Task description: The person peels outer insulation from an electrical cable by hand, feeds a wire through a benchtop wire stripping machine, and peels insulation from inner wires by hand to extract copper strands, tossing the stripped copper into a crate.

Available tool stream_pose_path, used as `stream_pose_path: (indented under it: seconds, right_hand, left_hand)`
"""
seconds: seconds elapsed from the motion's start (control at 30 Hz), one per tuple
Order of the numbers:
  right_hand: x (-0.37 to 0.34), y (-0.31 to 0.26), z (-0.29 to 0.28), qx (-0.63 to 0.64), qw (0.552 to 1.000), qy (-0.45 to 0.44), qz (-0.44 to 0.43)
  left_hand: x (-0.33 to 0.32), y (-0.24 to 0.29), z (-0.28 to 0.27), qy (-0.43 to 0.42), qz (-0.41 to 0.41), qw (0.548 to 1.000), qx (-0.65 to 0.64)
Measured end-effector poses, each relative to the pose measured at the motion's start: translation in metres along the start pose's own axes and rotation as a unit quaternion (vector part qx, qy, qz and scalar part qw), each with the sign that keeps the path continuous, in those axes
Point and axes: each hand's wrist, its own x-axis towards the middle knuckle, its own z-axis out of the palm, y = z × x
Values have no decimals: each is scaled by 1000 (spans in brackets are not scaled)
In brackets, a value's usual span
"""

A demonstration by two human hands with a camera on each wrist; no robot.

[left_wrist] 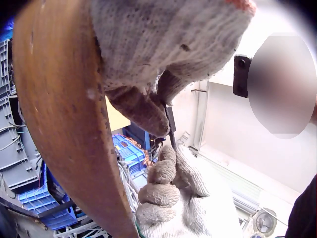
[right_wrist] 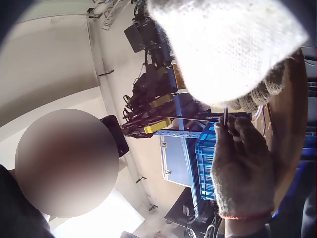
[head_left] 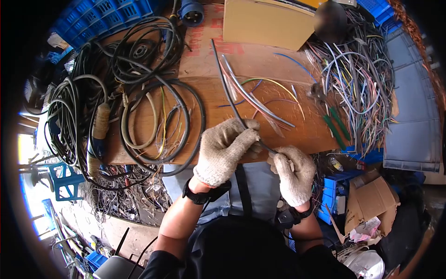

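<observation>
Running over the front edge of the worktop (head_left: 320, 136), a dark cable (head_left: 227, 90) is gripped by two gloved hands. It is held by the left hand (head_left: 222, 149) with fingers curled round it and thumb laid along it; a little nearer its lower end, it is pinched between the thumb and curled fingers of the right hand (head_left: 293, 174). Hands are kept near each other, short bit of cable seen between them. Its far end is pointed toward the back of the worktop, over a flattened cardboard sheet (head_left: 197, 63); whether that end is touching cannot be told. Loose cut wires (head_left: 260, 103) are scattered mid-worktop, just right of the cable. Coiled cables (head_left: 186, 125) are piled on the worktop's left part, with a blue plug (head_left: 191, 14) at its back. A tan box (head_left: 267, 24) is set at the worktop's back too. A wire heap (head_left: 360, 83) is spread on its right part, a green-handled tool (head_left: 337, 126) laid just beside the heap. Beyond the worktop's front right corner, an open carton (head_left: 374, 200) is seen.
</observation>
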Motion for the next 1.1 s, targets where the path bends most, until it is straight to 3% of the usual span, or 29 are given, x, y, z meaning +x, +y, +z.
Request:
stream_pose_path:
  seconds: [0.27, 0.4, 0.47, 0.53, 0.6, 0.67, 0.73, 0.8, 0.97, 1.03, 1.1]
  right_hand:
    - [-6, 0, 2, -88, 995, -1, -53]
    - [-5, 3, -4, -10, 998, -65, 0]
    - [-4, 11, -5, 7, 999, -36, -22]
    - [0, 6, -7, 21, 999, -6, -43]
    - [6, -11, -9, 30, 999, 36, -8]
    - [15, -20, -11, 46, 998, 37, -6]
    - [25, -24, -9, 5, 998, 1, -56]
    - [29, -26, -7, -3, 999, -3, -51]
    - [29, -23, -6, 41, 998, -30, 29]
    - [28, -21, -7, 118, 988, -36, 91]
    - [27, -21, -8, 131, 986, -36, 93]
  left_hand:
    - [-1, 5, 7, 22, -15, 1000, -13]
    - [-1, 0, 3, 1, -1, 1000, 27]
    - [-2, 2, 1, -10, 3, 999, 35]
    - [-4, 6, 0, -62, -11, 995, 74]
    - [-2, -4, -1, -77, 28, 992, 101]
    - [0, 0, -2, -126, 54, 951, 277]
    - [-1, -1, 1, -129, 56, 944, 300]
    - [-3, 3, 5, -125, 79, 943, 299]
    - [-4, 0, 7, -124, 94, 938, 311]
    - [-3, -5, 7, -126, 160, 927, 315]
    - [-2, 2, 5, -148, 128, 925, 326]
